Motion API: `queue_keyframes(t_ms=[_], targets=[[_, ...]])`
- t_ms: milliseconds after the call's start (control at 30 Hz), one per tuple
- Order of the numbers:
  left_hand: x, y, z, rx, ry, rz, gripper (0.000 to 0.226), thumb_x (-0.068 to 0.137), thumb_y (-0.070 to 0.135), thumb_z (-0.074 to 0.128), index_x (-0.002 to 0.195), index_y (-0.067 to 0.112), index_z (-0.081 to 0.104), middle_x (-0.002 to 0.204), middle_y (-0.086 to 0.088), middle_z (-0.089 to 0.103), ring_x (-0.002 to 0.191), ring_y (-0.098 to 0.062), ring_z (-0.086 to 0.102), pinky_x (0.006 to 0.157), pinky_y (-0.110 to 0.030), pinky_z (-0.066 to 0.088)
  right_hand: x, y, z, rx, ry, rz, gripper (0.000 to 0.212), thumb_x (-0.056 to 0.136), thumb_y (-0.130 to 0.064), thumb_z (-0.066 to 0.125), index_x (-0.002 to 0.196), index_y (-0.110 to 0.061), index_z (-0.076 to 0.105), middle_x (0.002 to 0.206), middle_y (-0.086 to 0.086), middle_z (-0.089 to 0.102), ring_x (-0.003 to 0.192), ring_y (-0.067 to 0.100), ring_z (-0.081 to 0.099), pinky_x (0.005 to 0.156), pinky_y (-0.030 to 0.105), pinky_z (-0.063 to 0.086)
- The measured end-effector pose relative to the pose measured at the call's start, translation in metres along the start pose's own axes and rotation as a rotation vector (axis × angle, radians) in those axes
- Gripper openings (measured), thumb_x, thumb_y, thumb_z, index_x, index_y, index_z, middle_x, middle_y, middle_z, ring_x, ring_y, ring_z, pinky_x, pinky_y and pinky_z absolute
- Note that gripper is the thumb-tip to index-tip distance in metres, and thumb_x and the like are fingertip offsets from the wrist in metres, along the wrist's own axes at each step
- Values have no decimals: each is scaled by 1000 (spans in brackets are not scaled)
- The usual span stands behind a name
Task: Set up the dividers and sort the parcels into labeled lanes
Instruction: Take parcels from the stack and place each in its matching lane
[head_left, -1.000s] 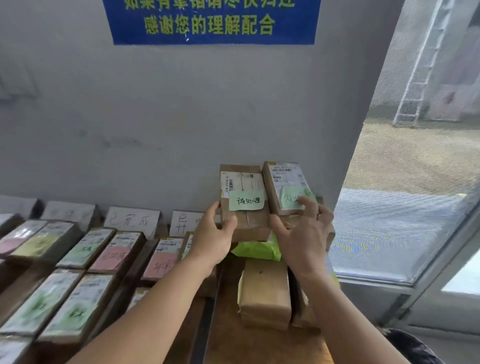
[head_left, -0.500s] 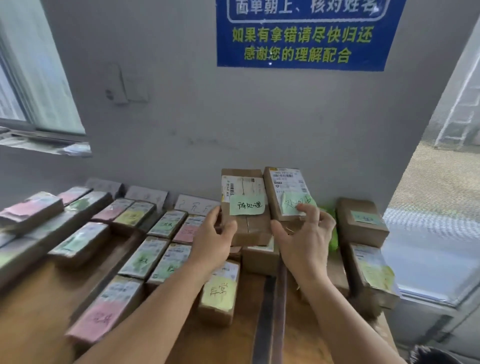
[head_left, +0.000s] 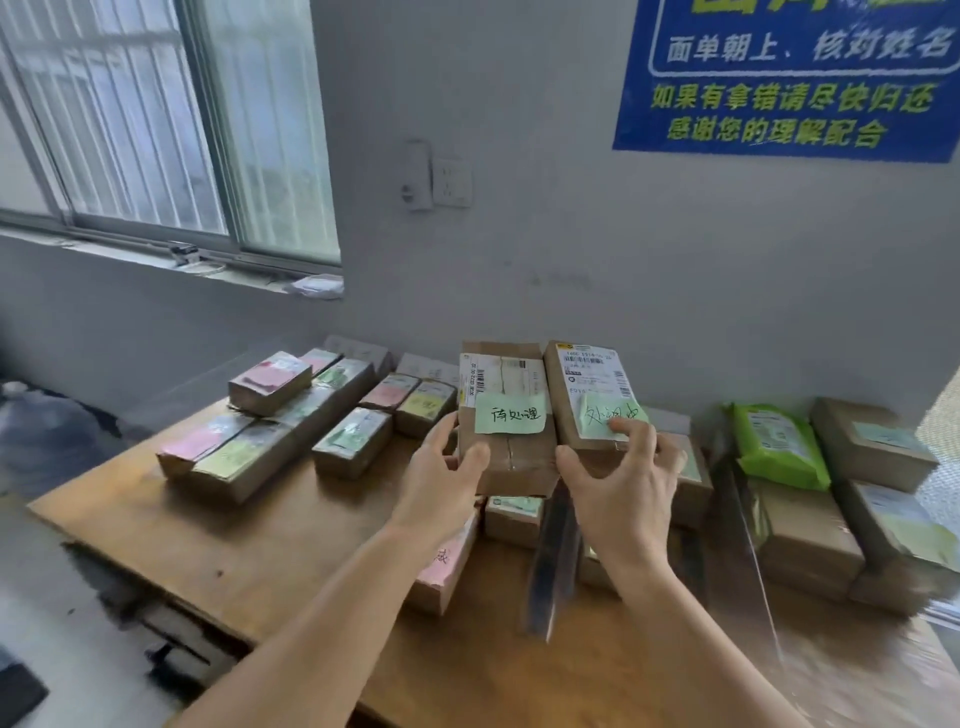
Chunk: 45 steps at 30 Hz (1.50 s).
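Note:
I hold two brown parcels side by side above the wooden table (head_left: 270, 561). My left hand (head_left: 441, 483) grips the left parcel (head_left: 511, 452), which carries a green handwritten note and a barcode label. My right hand (head_left: 623, 488) grips the right parcel (head_left: 582, 395), with fingers over its green note and white shipping label above. A dark divider strip (head_left: 553, 561) lies on the table below my hands. Rows of parcels with pink and green notes (head_left: 291, 426) lie at the left. White lane label cards (head_left: 358, 348) lean against the wall behind them.
More brown parcels (head_left: 872, 447) and a green bag (head_left: 779, 447) are stacked at the right end of the table. A window (head_left: 156, 130) is at the upper left and a blue sign (head_left: 795, 78) hangs on the wall. The table's left front corner borders the floor.
The view has swung left, bringing the window and the left rows of parcels into sight. Both hands keep their hold on the two parcels, still raised in front of me.

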<state>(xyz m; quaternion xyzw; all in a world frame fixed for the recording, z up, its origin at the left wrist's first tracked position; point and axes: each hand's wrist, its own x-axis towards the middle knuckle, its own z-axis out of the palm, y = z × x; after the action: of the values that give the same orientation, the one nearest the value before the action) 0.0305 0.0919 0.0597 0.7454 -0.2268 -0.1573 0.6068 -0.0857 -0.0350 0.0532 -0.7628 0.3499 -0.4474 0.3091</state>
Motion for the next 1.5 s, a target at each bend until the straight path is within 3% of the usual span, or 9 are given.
queue_keyframes(t_ms=[100,333,467,633,767,900,1067,1200,1500], targets=[[-2,-7,-36,0,40,-4,53,94,34,55,141,44,33,91,26,61,86,-2,64,68,-20,52,-16,-26,22,-3,-35,-15,54,74,-43,74,116,-37,39,134,8,31,122,25,35,86,31,37],[9,-20,-104,14,121,5,54,95,36,53,144,43,29,113,13,62,99,-7,60,80,-27,52,-30,-69,80,30,-83,-89,56,75,-40,75,119,-30,42,130,8,34,112,19,35,81,30,36],[25,-33,-133,32,128,8,54,96,34,52,144,41,29,111,14,62,95,-4,60,69,-19,46,-30,-77,120,31,-113,-118,55,76,-41,75,118,-31,40,126,5,34,113,20,37,84,33,39],[68,-49,-161,20,117,-28,56,96,31,53,146,36,29,129,4,58,117,-17,55,92,-32,51,-18,-79,175,37,-129,-126,57,76,-41,74,119,-29,38,127,7,36,111,12,28,88,36,38],[112,-62,-179,68,104,-25,56,96,33,53,145,38,29,107,20,56,94,1,57,63,-10,45,0,-79,220,53,-124,-109,58,74,-42,75,118,-29,39,123,5,35,109,14,29,83,31,34],[156,-70,-197,69,84,-57,54,95,33,54,143,42,30,110,11,64,97,-9,63,70,-18,48,17,-82,260,34,-123,-69,57,74,-41,76,116,-29,39,124,7,35,111,16,29,84,30,31],[199,-81,-216,43,69,-79,54,95,28,55,143,37,32,96,16,64,90,-7,66,68,-19,52,33,-85,298,-40,-126,-38,57,75,-40,76,117,-25,40,126,10,35,117,22,31,82,28,34],[226,-92,-225,27,47,-111,55,95,29,56,144,37,33,106,7,65,96,-12,64,84,-34,54,32,-77,315,-111,-114,17,58,75,-40,76,117,-25,39,126,9,33,117,25,32,84,29,34],[254,-110,-242,17,-137,-127,56,96,31,54,145,36,29,122,4,57,107,-18,59,66,-18,47,-6,-70,341,-378,-80,225,59,77,-49,71,121,-25,39,130,12,35,121,28,32,92,36,35]])
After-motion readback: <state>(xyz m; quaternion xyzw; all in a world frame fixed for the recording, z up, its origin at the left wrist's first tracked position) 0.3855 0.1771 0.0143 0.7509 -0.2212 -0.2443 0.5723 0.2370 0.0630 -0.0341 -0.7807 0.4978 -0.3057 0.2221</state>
